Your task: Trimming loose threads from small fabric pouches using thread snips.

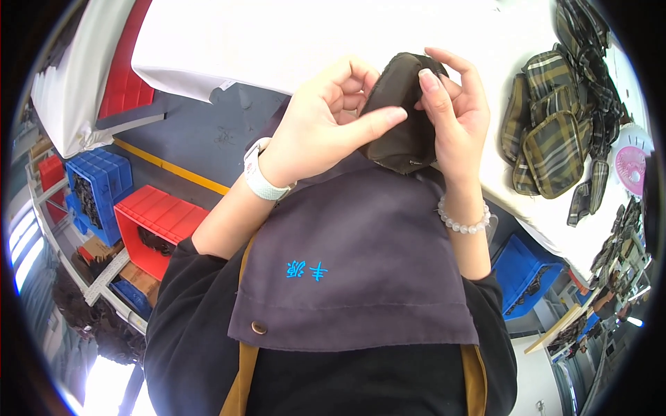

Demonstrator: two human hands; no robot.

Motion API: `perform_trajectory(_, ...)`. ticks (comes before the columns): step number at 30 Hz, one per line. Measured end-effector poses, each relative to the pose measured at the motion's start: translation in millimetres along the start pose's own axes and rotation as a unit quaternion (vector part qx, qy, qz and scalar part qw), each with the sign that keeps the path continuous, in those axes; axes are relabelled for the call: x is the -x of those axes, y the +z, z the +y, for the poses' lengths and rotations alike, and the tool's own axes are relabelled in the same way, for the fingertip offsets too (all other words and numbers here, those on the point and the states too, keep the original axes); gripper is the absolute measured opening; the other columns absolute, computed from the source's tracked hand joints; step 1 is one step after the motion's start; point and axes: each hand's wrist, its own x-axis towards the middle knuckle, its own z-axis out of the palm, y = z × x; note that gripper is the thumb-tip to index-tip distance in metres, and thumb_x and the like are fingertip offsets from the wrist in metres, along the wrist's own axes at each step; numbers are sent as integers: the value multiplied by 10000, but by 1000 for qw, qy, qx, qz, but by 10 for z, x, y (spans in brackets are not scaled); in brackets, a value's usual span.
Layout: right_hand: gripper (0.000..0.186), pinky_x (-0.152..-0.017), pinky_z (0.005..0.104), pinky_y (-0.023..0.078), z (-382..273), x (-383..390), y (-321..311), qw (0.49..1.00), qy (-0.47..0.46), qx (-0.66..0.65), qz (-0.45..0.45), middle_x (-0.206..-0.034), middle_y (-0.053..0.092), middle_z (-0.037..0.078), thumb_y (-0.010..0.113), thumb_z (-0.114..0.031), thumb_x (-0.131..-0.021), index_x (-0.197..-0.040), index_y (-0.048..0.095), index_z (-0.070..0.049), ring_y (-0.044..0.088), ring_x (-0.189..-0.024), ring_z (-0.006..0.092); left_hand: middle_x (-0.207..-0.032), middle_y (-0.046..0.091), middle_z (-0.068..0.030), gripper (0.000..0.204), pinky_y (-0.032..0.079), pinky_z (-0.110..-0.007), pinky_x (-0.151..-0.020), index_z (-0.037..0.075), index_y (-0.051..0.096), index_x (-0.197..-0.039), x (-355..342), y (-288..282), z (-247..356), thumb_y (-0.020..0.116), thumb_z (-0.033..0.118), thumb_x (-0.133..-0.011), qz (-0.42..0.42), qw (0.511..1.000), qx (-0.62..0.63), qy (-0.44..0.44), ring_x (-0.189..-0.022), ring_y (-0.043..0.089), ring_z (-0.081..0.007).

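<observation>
Between my two hands, close in front of the apron, is a small dark olive-brown fabric pouch (pixel 395 82), stood on its narrow side. My left hand (pixel 322 128) grips its left side, the thumb lying across the face and the fingers curled behind. At the upper right edge, my right hand (pixel 458 114) has its thumb and fingers closed on the rim. The fabric looks smooth and slightly creased, with a seam along the edge. What the right fingertips pinch inside the edge is partly hidden.
A white-covered table (pixel 277 41) spans the far side. At its right lies a pile of plaid pouches (pixel 555 152), near a pink round fan (pixel 631 164). Blue crate (pixel 104 184) and red crate (pixel 163 208) stand at left, another blue crate (pixel 517 274) at lower right.
</observation>
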Motion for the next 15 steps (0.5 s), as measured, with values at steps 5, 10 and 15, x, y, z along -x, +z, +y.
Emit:
perform_trajectory(5,253,-572,159,311,18,49,-29,996,21,65,-61,-651,499,-92,680,-114,-969,-1174,621,21,400,-620,-18,-905,683,-48,172,531,-207,-568,35,553,-1095,-29,-119,78,579,193,-1033,19,990,68,-124,-725,656,-64)
perform_trajectory(10,236,-565,176,295,56,66,-48,992,-5,101,-72,-637,477,-86,678,-88,-959,-1168,624,7,379,-603,-4,-771,662,-13,188,493,-213,-483,48,577,-1041,-58,-236,-35,532,231,-1057,13,996,-17,-84,-606,615,-60)
perform_trajectory(15,245,-563,183,285,60,91,-34,989,-15,112,-95,-626,459,-85,681,-84,-956,-1175,617,2,362,-596,3,-677,632,-19,186,488,-225,-491,29,593,-941,-86,-250,-126,564,188,-1033,90,974,-204,-24,-546,570,-51)
